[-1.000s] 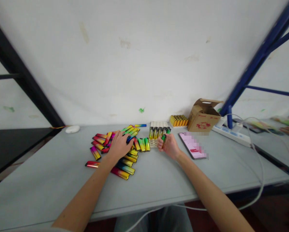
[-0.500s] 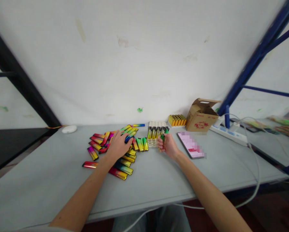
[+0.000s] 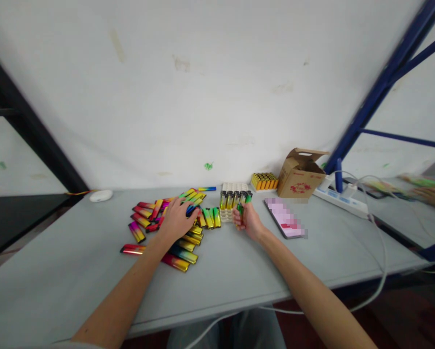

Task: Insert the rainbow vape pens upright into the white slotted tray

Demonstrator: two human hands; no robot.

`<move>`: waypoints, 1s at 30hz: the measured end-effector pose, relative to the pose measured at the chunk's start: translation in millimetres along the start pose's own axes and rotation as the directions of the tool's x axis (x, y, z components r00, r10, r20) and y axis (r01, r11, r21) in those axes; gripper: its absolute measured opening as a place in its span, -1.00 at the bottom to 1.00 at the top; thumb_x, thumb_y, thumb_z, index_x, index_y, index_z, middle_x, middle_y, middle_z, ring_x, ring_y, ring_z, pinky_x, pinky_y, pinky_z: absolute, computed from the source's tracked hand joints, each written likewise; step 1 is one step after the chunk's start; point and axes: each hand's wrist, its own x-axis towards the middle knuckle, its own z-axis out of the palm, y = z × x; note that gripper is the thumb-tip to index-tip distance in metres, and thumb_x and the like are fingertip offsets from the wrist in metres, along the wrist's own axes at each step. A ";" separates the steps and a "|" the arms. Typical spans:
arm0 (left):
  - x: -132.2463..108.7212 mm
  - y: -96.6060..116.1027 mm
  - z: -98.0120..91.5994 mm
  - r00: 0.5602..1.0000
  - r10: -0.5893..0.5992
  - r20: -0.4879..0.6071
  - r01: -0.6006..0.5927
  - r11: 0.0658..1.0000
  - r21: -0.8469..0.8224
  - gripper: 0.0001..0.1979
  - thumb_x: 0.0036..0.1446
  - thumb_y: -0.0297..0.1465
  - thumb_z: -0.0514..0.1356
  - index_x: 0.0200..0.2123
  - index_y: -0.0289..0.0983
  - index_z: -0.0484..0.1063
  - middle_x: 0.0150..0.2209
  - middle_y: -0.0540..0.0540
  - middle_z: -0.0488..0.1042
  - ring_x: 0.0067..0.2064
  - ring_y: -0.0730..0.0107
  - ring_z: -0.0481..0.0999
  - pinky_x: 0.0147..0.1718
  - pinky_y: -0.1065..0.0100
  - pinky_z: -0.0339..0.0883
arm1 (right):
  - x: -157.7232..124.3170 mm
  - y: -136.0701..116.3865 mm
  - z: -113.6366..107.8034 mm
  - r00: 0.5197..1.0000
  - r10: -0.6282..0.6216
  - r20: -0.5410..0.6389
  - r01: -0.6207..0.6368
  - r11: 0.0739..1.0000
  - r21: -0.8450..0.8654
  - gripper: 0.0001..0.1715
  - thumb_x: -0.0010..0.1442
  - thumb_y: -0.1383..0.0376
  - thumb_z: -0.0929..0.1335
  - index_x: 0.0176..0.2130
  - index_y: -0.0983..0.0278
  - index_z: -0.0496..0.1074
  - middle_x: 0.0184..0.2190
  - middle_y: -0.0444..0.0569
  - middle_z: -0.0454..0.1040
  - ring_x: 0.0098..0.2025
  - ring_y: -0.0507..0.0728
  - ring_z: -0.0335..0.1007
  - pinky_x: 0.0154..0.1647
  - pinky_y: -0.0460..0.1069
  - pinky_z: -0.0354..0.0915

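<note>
Green lighter (image 3: 240, 208), one, clasped in right fingers (image 3: 236, 218); five lighters (image 3: 230, 199) upright in one tray (image 3: 226, 216); left fingers' (image 3: 184, 206) hold unclear.

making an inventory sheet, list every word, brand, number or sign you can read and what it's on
No text is legible.
Cardboard box: red print and design, too blurred to read.
Phone: screen pixelated, unreadable.
Wall: green scrawl, no clear characters.
Shiny coloured pieces: no readable marks.
Power strip: any markings too small to read.

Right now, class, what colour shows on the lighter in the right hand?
The lighter shows green, best seen in the head view.
</note>
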 end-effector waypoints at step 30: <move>1.8 3.5 -1.6 0.999 -0.004 0.053 0.006 0.999 -0.035 -0.72 0.21 -0.27 0.10 -0.19 -0.32 0.51 -0.08 -0.26 0.48 0.05 0.08 0.41 0.11 0.03 0.29 | -4.8 -10.8 -6.3 0.887 -0.452 -0.096 0.451 0.892 -0.026 -0.61 0.02 0.02 0.40 -0.29 0.19 0.27 -0.39 -0.14 0.41 -0.44 0.05 0.37 -0.61 -0.10 0.28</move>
